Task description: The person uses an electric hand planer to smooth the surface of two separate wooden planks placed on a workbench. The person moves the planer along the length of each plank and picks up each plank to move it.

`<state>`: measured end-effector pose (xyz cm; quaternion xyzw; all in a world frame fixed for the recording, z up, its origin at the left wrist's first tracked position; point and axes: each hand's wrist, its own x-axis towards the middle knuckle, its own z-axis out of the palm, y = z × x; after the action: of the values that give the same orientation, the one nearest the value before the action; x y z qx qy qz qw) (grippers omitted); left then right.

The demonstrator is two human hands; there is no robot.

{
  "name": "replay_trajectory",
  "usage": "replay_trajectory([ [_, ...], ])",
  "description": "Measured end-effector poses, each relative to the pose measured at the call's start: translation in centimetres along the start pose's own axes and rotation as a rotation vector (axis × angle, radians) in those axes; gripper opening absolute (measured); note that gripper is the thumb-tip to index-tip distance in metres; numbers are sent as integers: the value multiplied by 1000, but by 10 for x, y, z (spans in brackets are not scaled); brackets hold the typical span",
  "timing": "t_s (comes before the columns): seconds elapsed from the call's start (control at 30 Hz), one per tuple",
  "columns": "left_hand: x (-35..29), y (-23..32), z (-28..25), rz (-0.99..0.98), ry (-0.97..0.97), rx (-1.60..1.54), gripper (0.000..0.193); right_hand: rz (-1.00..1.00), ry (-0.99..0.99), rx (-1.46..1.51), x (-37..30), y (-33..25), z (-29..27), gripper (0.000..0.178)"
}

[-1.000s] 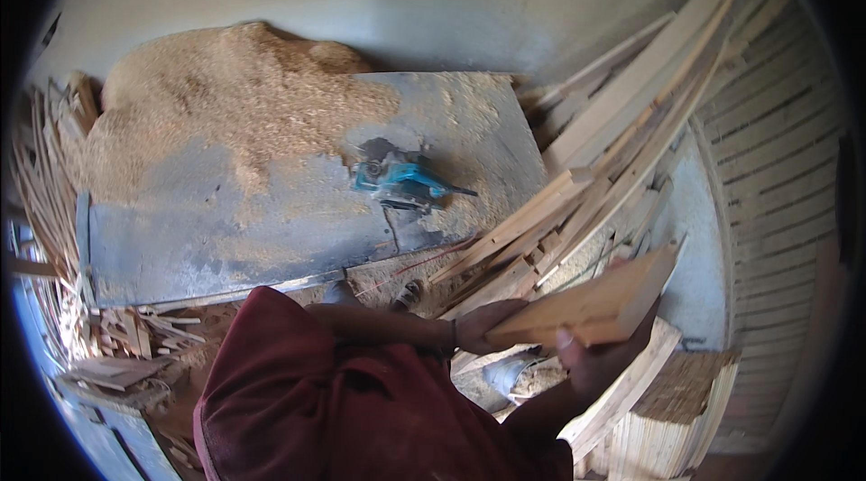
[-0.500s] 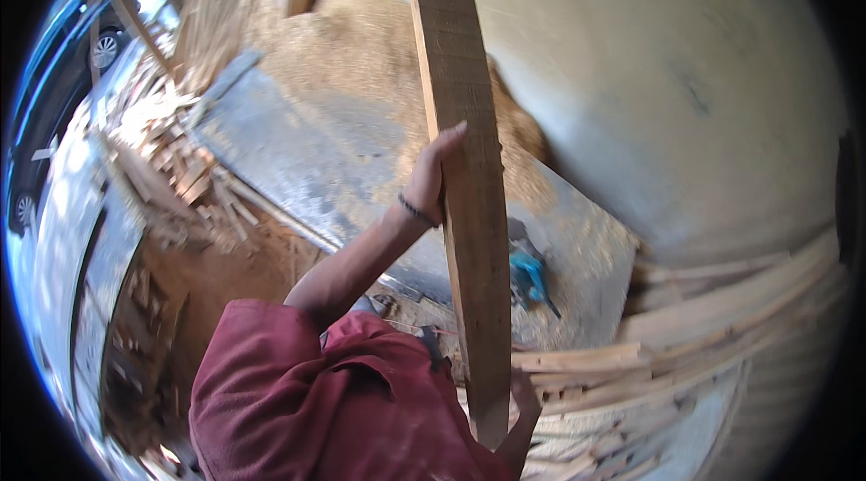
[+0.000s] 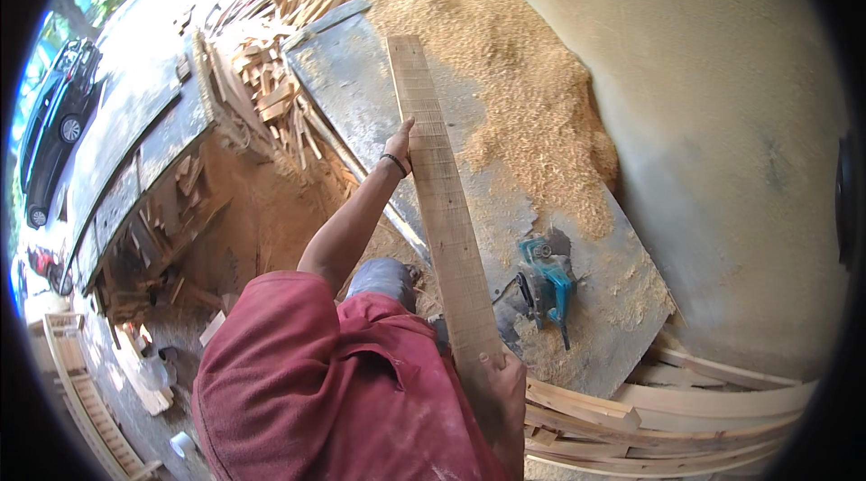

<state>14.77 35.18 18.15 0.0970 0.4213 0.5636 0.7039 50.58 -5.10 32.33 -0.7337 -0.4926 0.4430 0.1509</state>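
Observation:
A long rough-sawn wooden plank (image 3: 442, 201) slants across the middle, held over the grey worktable (image 3: 352, 57). My left hand (image 3: 400, 143) is closed around its left edge toward the far end, thumb on the upper face. At the near end my right hand (image 3: 507, 382) grips the right edge, thumb on top; the other fingers are hidden beneath. A teal power planer (image 3: 547, 287) rests on the worktable to the right of the plank, touched by neither hand.
A large heap of wood shavings (image 3: 523, 75) covers the worktable's far right, against the plain wall (image 3: 713, 120). Long boards (image 3: 704, 427) are stacked at lower right. Wood offcuts (image 3: 275, 102) lie piled beyond the left edge. A dark car (image 3: 59, 129) stands outside at far left.
The plank's far end has come down and toward me, showing its broad face more. Both hands still hold it. The view has shifted, with the planer now fully visible.

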Motion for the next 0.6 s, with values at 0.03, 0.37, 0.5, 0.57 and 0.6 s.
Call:
replay_trajectory([
  [0.03, 6, -2, -22, 33, 66, -19, 63, -35, -30, -42, 13, -1, -3, 58],
  [0.37, -56, -85, -142, 356, 552, 586, 61, -162, -23, -312, 211, -48, 87, 77],
  [0.5, -133, -154, -223, 178, 710, 582, 44, -215, -63, -364, 280, -99, 119, 83],
  [0.57, -186, -188, -253, -93, 844, 906, 38, -211, -51, -400, 302, -95, 125, 84],
  [0.6, -221, -216, -324, -228, 911, 1136, 37, -240, -86, -376, 298, -106, 133, 84],
])
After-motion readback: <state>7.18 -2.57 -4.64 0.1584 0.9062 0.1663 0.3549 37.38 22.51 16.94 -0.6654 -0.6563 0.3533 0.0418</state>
